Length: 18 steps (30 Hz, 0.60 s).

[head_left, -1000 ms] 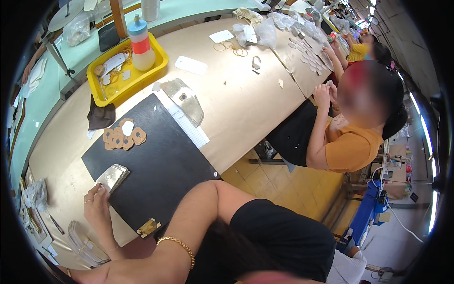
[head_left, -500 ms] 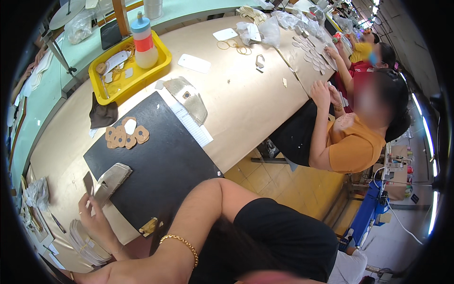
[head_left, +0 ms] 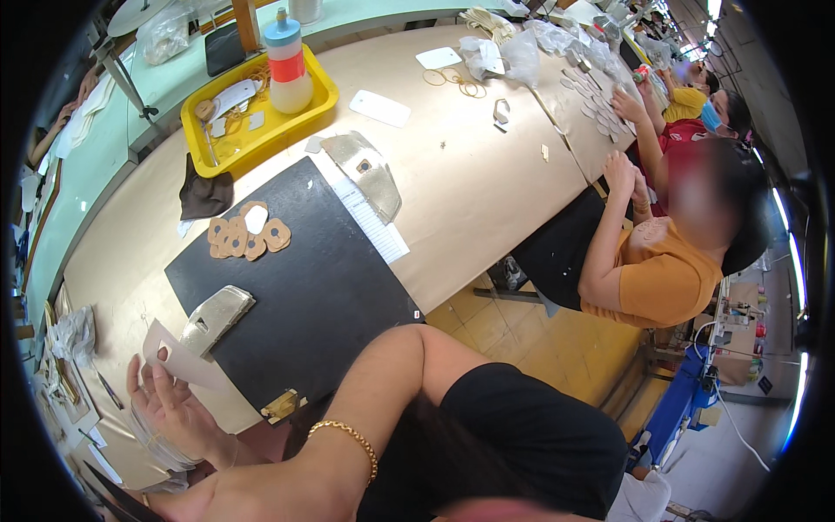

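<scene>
My left hand [head_left: 178,404] is closed on a pale flat cut piece [head_left: 187,361], with a fingertip showing through or at a small hole near its edge. Just beyond it, a stack of shiny gold cut pieces [head_left: 222,315], the top one with a hole, lies across the left edge of a black board [head_left: 304,296]. My right arm, with a gold chain bracelet, bends across the lower middle. Near the bottom edge my right hand [head_left: 261,489] looms close and partly overlaps my left forearm; its fingers are not clear. Small brown rounded pieces [head_left: 235,237] sit grouped on the board, with one white piece among them.
A yellow tray [head_left: 326,97] with a blue-capped bottle [head_left: 291,78] stands at the back. Another gold piece [head_left: 370,174] lies on a printed sheet [head_left: 387,239]. A brown cloth [head_left: 206,191] is beside the board. Co-workers sit along the table at right, the nearest in orange [head_left: 665,283].
The pale piece, seen nearly edge-on before, is now turned face-on and apart from the gold stack. My left hand has drawn back slightly. The whole view has shifted a little.
</scene>
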Each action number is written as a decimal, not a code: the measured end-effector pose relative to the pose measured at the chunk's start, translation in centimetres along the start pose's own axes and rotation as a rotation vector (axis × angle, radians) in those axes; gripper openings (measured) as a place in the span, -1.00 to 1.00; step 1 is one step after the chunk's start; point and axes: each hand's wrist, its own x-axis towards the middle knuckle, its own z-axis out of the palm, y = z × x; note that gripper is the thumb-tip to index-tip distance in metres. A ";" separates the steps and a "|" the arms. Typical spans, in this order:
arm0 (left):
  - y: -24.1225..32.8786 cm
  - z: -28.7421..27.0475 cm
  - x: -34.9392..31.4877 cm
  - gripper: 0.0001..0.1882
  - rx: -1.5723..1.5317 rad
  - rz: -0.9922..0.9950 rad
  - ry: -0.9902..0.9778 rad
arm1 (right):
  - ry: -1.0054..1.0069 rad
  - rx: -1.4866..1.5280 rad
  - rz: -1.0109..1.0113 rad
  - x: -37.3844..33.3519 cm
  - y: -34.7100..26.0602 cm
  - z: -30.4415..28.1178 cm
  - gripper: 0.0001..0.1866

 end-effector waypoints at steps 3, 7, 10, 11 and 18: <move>-0.2 0.2 -0.1 -0.62 -0.038 -0.048 -0.025 | -0.028 0.011 0.026 -0.3 -0.1 -0.1 -0.84; -0.2 0.1 -0.3 -0.63 -0.038 -0.091 -0.055 | 0.021 0.004 -0.013 -0.4 -0.5 0.5 -0.84; -0.3 0.4 -0.5 -0.62 -0.038 -0.083 -0.054 | 0.022 0.116 0.078 -0.6 -1.2 0.8 -0.84; -0.3 0.4 -0.7 -0.61 -0.026 -0.082 -0.045 | 0.030 0.113 0.088 -0.7 -1.4 0.7 -0.84; -0.1 0.9 -0.7 -0.54 -0.006 -0.150 -0.048 | -0.068 0.144 -0.022 -0.6 0.1 -0.9 -0.83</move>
